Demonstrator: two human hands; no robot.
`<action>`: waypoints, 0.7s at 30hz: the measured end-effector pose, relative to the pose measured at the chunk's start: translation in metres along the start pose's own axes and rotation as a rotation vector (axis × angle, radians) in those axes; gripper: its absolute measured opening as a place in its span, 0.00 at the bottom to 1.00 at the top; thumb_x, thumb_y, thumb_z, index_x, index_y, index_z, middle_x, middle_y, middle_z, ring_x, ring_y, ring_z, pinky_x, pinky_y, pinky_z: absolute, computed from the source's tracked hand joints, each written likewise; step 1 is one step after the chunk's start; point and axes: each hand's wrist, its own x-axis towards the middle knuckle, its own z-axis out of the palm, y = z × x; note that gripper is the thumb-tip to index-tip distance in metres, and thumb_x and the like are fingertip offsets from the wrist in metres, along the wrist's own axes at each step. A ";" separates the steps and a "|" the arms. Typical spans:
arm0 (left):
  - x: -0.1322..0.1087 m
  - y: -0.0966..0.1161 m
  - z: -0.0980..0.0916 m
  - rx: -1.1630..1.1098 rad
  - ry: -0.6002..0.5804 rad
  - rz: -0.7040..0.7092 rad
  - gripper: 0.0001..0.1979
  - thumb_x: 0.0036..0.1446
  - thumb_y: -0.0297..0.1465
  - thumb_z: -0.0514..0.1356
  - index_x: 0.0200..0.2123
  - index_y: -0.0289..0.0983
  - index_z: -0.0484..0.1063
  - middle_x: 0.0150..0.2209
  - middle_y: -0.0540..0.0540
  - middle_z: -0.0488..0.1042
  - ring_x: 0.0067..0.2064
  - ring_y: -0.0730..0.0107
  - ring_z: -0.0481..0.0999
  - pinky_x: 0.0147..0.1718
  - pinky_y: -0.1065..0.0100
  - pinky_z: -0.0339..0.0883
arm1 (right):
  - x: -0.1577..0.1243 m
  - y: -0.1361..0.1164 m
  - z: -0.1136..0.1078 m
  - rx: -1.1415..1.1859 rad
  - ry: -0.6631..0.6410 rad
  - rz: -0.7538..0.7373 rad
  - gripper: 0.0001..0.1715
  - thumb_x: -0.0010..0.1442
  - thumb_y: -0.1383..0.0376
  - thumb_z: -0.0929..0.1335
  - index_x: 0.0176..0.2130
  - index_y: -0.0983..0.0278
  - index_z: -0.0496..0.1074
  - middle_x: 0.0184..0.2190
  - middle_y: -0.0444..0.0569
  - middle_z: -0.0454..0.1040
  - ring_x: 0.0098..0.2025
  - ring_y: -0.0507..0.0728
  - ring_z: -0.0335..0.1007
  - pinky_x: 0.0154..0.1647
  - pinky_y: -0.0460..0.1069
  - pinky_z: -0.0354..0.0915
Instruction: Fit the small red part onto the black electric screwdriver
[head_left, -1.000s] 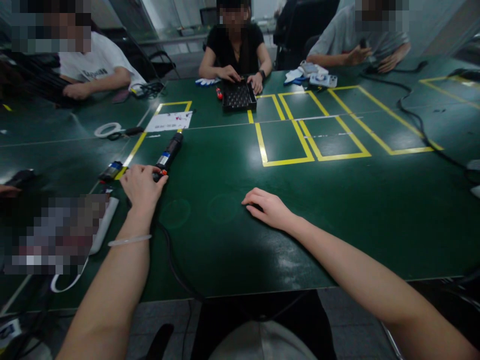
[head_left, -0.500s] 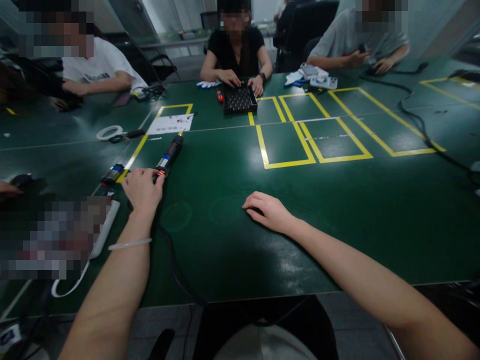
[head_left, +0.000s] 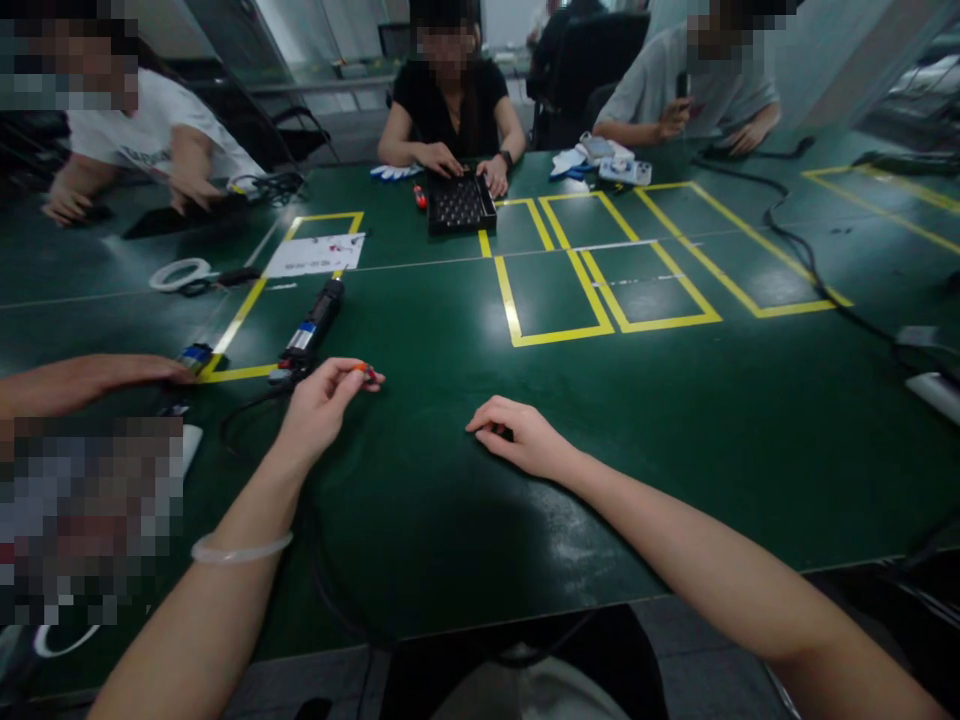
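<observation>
My left hand (head_left: 326,405) is closed in a pinch over the table's left-middle part. Between its thumb and fingers is a small orange-and-red piece (head_left: 364,371), mostly hidden and too small to identify. Just behind that hand lies a black electric screwdriver (head_left: 311,325) with a blue-and-white label, pointing away from me, its cable trailing back. My right hand (head_left: 525,437) rests on the green table (head_left: 570,390) in the middle, fingers loosely bent, thumb a little apart. Nothing shows in it.
Yellow tape (head_left: 562,337) marks rectangles on the table. A white sheet (head_left: 315,256) lies beyond the screwdriver. Across from me a person's hands work at a black tray (head_left: 461,205). At left another person's hand (head_left: 142,368) touches a dark blue-labelled tool (head_left: 196,357). Cables run along the right.
My left hand has come away from the screwdriver's rear end, moving right with the small orange-and-red piece. A person's hand has reached in from the left. My right hand has hardly moved.
</observation>
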 end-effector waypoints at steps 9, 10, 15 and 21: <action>-0.039 0.053 0.057 0.061 -0.477 0.160 0.17 0.63 0.40 0.60 0.51 0.39 0.74 0.42 0.46 0.77 0.42 0.68 0.77 0.42 0.67 0.69 | 0.004 0.001 0.016 0.634 -0.012 0.280 0.11 0.60 0.63 0.70 0.42 0.64 0.68 0.33 0.44 0.74 0.30 0.49 0.71 0.31 0.44 0.66; -0.040 0.052 0.057 0.070 -0.455 0.176 0.15 0.62 0.40 0.61 0.49 0.38 0.74 0.41 0.46 0.77 0.41 0.68 0.77 0.42 0.67 0.69 | 0.005 0.000 0.017 0.631 -0.013 0.279 0.11 0.59 0.63 0.70 0.41 0.64 0.68 0.33 0.44 0.74 0.30 0.48 0.70 0.31 0.44 0.66; -0.043 0.048 0.060 0.202 -0.334 0.358 0.07 0.61 0.35 0.62 0.38 0.37 0.73 0.37 0.47 0.75 0.39 0.69 0.74 0.40 0.67 0.67 | 0.005 -0.003 0.019 0.566 -0.031 0.260 0.11 0.60 0.61 0.71 0.40 0.64 0.68 0.30 0.42 0.71 0.30 0.48 0.68 0.31 0.44 0.64; -0.048 0.054 0.065 0.213 -0.301 0.541 0.03 0.62 0.30 0.61 0.37 0.36 0.71 0.36 0.47 0.73 0.40 0.70 0.73 0.39 0.69 0.67 | 0.005 -0.002 0.020 0.500 -0.051 0.235 0.15 0.56 0.62 0.73 0.42 0.64 0.68 0.33 0.43 0.72 0.31 0.49 0.66 0.30 0.44 0.61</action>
